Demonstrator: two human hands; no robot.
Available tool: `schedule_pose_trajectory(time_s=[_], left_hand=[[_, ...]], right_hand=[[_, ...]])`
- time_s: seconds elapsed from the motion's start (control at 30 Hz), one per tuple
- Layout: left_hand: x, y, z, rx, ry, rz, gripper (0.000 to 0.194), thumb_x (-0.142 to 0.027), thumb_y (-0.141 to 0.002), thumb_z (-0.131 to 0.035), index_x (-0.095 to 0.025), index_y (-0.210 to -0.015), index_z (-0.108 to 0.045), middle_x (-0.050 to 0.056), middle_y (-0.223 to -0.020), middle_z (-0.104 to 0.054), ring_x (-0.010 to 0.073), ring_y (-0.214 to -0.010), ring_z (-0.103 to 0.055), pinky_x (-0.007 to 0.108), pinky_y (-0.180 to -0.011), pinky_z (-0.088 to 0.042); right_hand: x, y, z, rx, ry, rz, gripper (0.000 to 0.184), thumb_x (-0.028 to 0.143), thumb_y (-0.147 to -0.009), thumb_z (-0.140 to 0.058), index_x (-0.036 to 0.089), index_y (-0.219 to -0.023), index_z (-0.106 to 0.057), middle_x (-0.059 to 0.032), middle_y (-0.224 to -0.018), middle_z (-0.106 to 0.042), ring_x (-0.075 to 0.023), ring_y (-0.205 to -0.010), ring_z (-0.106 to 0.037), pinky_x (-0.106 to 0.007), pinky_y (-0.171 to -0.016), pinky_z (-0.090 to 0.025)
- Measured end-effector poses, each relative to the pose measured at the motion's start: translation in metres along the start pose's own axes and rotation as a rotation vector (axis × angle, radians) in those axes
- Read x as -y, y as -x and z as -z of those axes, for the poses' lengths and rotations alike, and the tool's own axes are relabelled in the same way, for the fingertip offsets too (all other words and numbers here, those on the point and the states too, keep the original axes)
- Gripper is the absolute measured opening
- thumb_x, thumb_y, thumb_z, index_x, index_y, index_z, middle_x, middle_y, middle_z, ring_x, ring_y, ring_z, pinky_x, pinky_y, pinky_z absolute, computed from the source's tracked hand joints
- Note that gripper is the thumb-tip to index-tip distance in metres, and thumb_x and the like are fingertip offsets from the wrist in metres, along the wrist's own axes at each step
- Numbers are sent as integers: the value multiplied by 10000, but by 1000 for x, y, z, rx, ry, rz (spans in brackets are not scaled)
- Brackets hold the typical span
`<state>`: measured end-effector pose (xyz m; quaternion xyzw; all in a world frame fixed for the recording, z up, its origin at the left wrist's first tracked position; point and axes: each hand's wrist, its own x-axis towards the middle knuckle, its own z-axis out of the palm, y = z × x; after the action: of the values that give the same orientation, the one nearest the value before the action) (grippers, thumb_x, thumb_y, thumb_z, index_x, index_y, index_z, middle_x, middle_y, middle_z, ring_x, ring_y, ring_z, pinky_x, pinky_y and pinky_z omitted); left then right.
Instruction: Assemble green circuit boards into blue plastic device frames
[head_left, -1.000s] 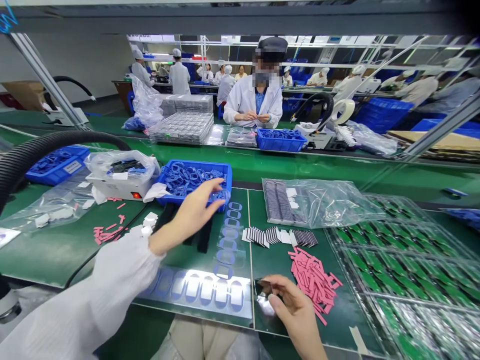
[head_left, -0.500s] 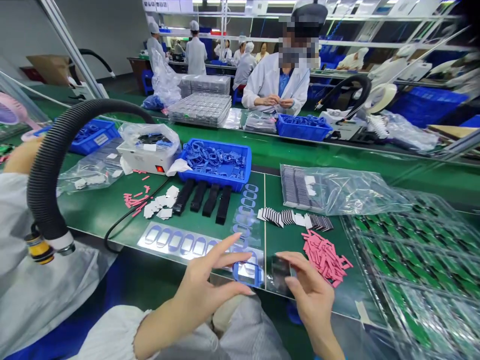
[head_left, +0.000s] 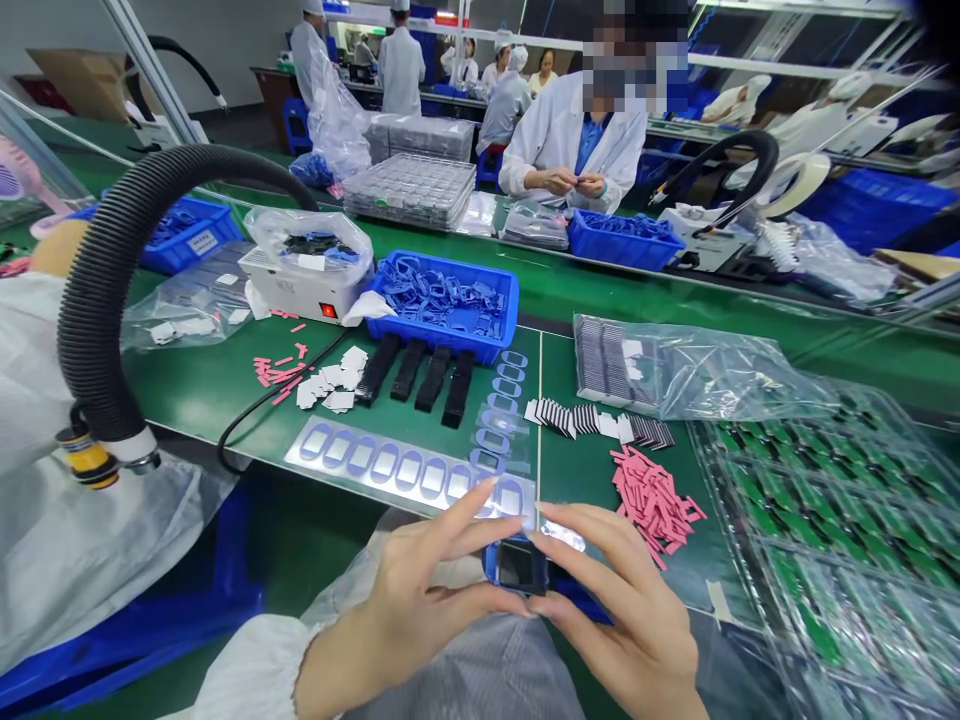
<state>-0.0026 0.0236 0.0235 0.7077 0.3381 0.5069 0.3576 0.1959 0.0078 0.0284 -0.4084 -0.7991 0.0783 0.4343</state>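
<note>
My left hand [head_left: 424,585] and my right hand [head_left: 622,590] meet at the front of the bench, pinching a small blue plastic frame [head_left: 519,562] from both sides. A dark glossy square piece [head_left: 517,566] lies inside the frame, and my fingers partly hide both. Just beyond my fingertips lies a silvery sheet of blue-outlined oval cut-outs [head_left: 397,465]. Loose pink strips [head_left: 652,498] lie to the right of my right hand. Several black bars [head_left: 424,380] lie side by side farther ahead.
A blue crate of blue frames [head_left: 442,345] stands ahead. A ribbed black hose [head_left: 97,280] arches over a white machine [head_left: 300,295] at left. Transparent trays of green pieces [head_left: 817,530] fill the right. A co-worker [head_left: 570,150] works across the green belt.
My left hand has come back from the crate, and the blue frame now sits between both hands. My right hand has moved from the dark piece to the frame. The view has tilted downward.
</note>
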Motion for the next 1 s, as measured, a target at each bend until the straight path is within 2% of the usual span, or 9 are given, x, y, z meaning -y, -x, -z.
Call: schedule_pose_trajectory(time_s=[0.23,0.33,0.47,0.53,0.7,0.77,0.83,0.93,1.0], left_hand=[[-3,1,3,-35,-14,-31,945,-218,-653,-820,-395,-1438,-324,15,-1071,-768,220,-860,-757,272,-831,-593],[-1,2,3,-60,-6,-100,901,-245,-678,-801,-321,-1446,-338,43,-1060,-772,216,-837,-761,270,-834,-595],[3,2,3,-100,6,-198,875,-275,-684,-799,-215,-1441,-364,86,-1049,-773,219,-880,-753,248,-880,-570],[2,3,4,-97,13,-185,894,-254,-666,-813,-219,-1439,-366,84,-1056,-771,214,-898,-748,229,-883,-562],[0,7,5,-82,56,-129,906,-218,-641,-825,-293,-1427,-382,41,-1082,-766,197,-940,-737,226,-915,-538],[-1,11,4,-84,116,-76,883,-214,-637,-827,-344,-1405,-410,10,-1099,-760,196,-980,-724,240,-951,-517],[-2,15,1,-105,232,60,814,-213,-640,-829,-386,-1353,-478,-22,-1104,-759,185,-1019,-708,234,-984,-491],[-2,22,-8,-142,498,326,536,-299,-691,-795,-374,-1199,-640,-29,-1116,-757,174,-1062,-686,193,-961,-494],[-2,26,-15,-175,645,433,376,-381,-719,-761,-332,-1090,-717,-3,-1125,-755,184,-1076,-678,183,-932,-507]], right_hand=[[4,-5,4,65,70,14,309,278,-851,-646,233,-1157,-641,-108,-1130,-661,-256,-1023,-606,-405,-828,-523],[6,-6,1,88,60,24,325,285,-880,-606,242,-1202,-617,-112,-1149,-651,-255,-1029,-606,-404,-810,-531],[8,-4,0,111,39,33,414,273,-891,-588,175,-1290,-539,-144,-1224,-605,-259,-1098,-577,-402,-865,-511],[9,-3,1,113,35,16,432,253,-884,-600,151,-1296,-521,-147,-1233,-593,-253,-1118,-561,-395,-902,-490],[13,-3,2,160,34,25,341,206,-879,-596,154,-1215,-570,-131,-1207,-595,-233,-1105,-552,-374,-926,-469],[14,-4,1,170,13,20,327,221,-878,-599,158,-1198,-575,-124,-1171,-612,-228,-1089,-559,-365,-916,-476],[16,-5,-2,155,-28,-8,310,264,-881,-600,173,-1177,-582,-110,-1117,-635,-223,-1052,-576,-363,-899,-485],[20,-5,-10,104,-140,-94,275,333,-890,-583,205,-1133,-596,-86,-1027,-654,-214,-972,-606,-359,-841,-513],[23,-5,-18,77,-210,-152,261,360,-894,-573,219,-1112,-602,-76,-991,-655,-206,-937,-617,-347,-804,-529]])
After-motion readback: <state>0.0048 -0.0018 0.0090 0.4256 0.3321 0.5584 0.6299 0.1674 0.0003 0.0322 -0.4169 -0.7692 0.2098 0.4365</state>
